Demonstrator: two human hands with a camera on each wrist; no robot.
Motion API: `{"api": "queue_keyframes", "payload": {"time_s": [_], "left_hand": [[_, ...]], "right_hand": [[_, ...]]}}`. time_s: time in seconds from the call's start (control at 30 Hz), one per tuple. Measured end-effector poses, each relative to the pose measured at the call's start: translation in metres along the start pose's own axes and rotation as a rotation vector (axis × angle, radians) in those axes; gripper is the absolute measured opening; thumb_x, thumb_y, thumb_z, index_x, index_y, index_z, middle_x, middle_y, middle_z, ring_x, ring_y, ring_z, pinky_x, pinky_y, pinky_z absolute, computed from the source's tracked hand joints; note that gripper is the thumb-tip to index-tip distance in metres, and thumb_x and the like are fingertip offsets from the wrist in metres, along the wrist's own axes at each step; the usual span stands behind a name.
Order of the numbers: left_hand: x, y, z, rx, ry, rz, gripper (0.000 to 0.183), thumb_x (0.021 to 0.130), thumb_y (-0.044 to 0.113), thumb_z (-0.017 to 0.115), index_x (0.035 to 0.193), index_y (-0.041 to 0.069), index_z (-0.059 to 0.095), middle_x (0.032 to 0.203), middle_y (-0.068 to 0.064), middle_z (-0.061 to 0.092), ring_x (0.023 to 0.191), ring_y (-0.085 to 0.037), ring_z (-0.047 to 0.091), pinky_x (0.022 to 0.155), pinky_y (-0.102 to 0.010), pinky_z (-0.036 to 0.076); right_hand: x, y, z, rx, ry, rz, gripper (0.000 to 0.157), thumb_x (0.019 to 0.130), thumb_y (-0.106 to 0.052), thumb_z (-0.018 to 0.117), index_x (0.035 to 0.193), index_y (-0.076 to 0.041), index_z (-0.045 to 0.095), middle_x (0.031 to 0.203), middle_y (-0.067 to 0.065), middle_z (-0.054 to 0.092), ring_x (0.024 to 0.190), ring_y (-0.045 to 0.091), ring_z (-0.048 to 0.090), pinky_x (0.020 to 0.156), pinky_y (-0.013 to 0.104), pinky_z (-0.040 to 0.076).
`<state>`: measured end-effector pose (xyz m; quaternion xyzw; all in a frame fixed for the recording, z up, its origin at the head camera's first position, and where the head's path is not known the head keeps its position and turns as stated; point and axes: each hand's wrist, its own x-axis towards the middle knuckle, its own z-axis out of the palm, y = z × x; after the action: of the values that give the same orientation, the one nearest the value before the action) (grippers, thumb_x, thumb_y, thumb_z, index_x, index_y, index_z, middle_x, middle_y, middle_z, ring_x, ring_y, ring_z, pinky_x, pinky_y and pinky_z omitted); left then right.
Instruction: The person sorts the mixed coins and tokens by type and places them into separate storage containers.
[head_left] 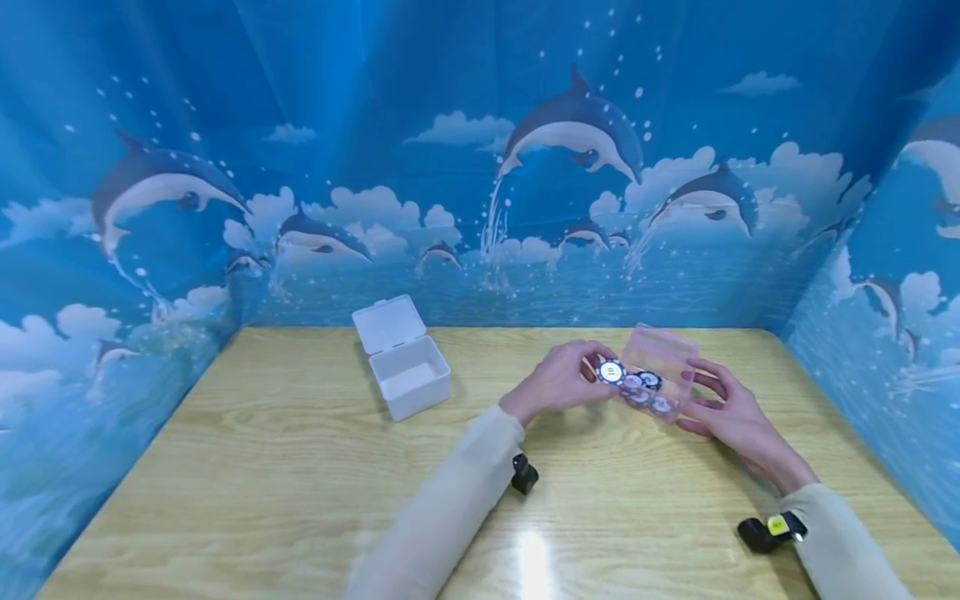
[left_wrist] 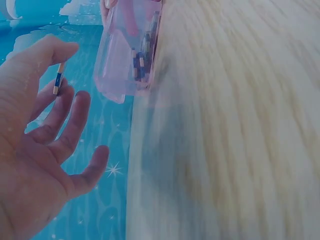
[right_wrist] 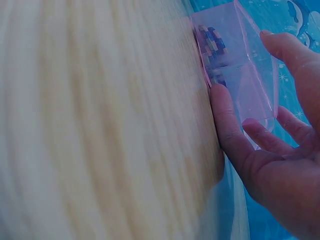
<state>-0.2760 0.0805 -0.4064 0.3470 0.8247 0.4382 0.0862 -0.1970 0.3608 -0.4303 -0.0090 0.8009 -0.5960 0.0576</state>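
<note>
In the head view my left hand [head_left: 564, 377] pinches a blue-and-white poker chip [head_left: 611, 372] between thumb and fingertips, beside the left edge of a clear pink plastic box [head_left: 679, 398]. That chip shows edge-on in the left wrist view [left_wrist: 59, 80], its other fingers spread below. Several more poker chips [head_left: 639, 395] lie inside the box, whose lid [head_left: 660, 340] stands open at the back. My right hand [head_left: 731, 410] holds the box at its right end, thumb and fingers curved about the wall. Through the pink plastic, chips [right_wrist: 212, 41] show in the right wrist view.
A white box [head_left: 411, 392] with its lid [head_left: 388, 323] raised stands on the left of the wooden table [head_left: 285, 467]. A blue dolphin-print curtain [head_left: 420, 100] hangs behind the table's far edge and along its sides.
</note>
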Motion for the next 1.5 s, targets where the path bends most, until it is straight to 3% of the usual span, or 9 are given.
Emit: {"api": "queue_keyframes", "payload": {"time_s": [0.27,0.6,0.93,1.5], "left_hand": [[0.010,0.001,0.013,-0.044,0.067,-0.050,0.047,0.088,0.025,0.081,0.131,0.014,0.066,0.108,0.000,0.063,0.082,-0.003,0.061,0.071,-0.016,0.054],[0.020,0.004,0.027,-0.018,0.120,-0.074,0.054,0.085,0.032,0.085,0.132,0.012,0.066,0.109,0.001,0.061,0.081,0.001,0.058,0.070,-0.014,0.052],[0.025,0.004,0.034,0.073,0.133,-0.088,0.054,0.087,0.038,0.082,0.134,0.015,0.067,0.111,0.001,0.061,0.082,-0.001,0.055,0.070,-0.014,0.047],[0.023,0.004,0.034,0.005,0.126,-0.123,0.053,0.088,0.036,0.082,0.134,0.015,0.067,0.109,0.004,0.059,0.083,0.000,0.057,0.075,-0.016,0.050]], "right_hand": [[0.001,0.000,0.000,-0.005,0.004,0.008,0.085,0.100,-0.021,0.068,0.162,-0.008,0.012,0.162,0.030,0.018,0.102,-0.009,0.061,0.087,0.030,0.062],[0.001,-0.001,0.000,-0.006,0.000,0.007,0.084,0.100,-0.021,0.067,0.163,-0.008,0.012,0.162,0.031,0.017,0.103,-0.008,0.061,0.087,0.030,0.062],[0.002,0.001,0.000,-0.014,0.002,0.002,0.083,0.101,-0.022,0.067,0.163,-0.009,0.013,0.162,0.031,0.018,0.103,-0.008,0.060,0.087,0.030,0.062],[0.001,0.000,0.000,-0.021,0.000,0.004,0.083,0.101,-0.022,0.066,0.163,-0.010,0.012,0.162,0.031,0.018,0.102,-0.010,0.060,0.086,0.030,0.063]]}}
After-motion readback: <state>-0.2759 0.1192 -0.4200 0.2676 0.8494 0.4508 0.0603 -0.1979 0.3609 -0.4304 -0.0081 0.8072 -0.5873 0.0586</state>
